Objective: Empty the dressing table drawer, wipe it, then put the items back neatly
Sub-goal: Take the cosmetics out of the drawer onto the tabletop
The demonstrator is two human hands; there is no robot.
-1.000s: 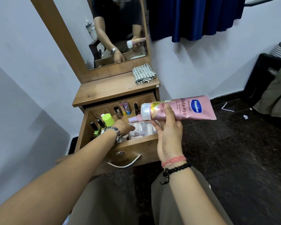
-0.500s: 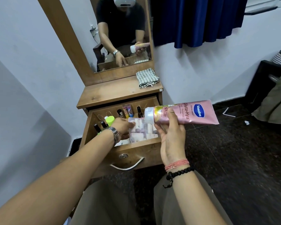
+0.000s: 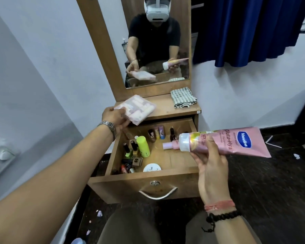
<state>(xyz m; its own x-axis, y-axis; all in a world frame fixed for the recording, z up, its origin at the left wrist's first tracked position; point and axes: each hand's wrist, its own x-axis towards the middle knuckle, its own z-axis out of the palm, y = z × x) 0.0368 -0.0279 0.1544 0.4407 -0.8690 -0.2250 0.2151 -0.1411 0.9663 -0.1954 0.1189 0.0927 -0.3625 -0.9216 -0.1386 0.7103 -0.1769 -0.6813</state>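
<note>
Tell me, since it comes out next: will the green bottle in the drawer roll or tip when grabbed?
The green bottle looks round and smooth, so it would probably roll if nudged. It leans beside small bottles, which might topple.

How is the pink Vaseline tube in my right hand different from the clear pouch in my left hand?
The Vaseline tube is opaque pink with a white cap and blue logo; the clear pouch is see-through, showing pale small bottles inside. The tube is long and tapered; the pouch is flat and roughly square. The right hand holds the tube beside the open drawer; the left hand holds the pouch over the tabletop. Both are out of the drawer.
</note>
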